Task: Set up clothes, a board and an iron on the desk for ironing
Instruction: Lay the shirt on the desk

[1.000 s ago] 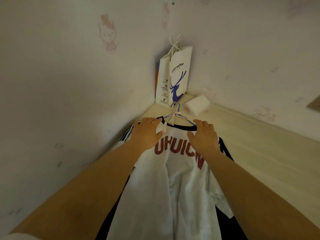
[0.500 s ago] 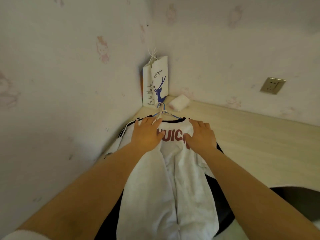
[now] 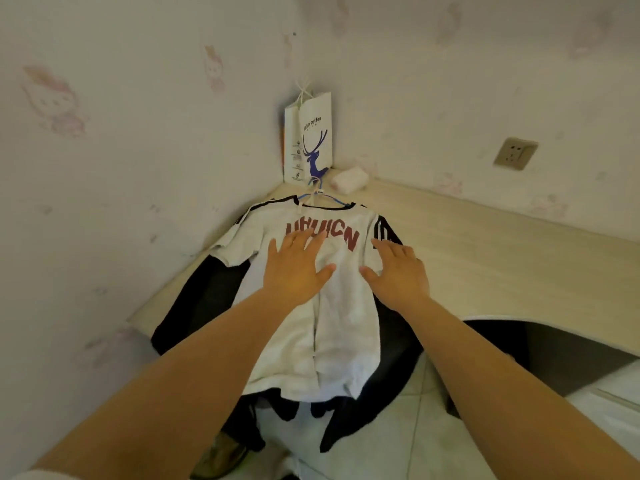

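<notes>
White T-shirt [image 3: 332, 327] | flat on desk [image 3: 485, 258] | under both open palms

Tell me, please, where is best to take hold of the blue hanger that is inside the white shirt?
Probably the hook of the blue hanger: it alone sticks out past the collar of the white shirt. Come from the far end near the paper bag.

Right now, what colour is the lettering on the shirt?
Dark red lettering on the white shirt, clearest in the head view.
</notes>
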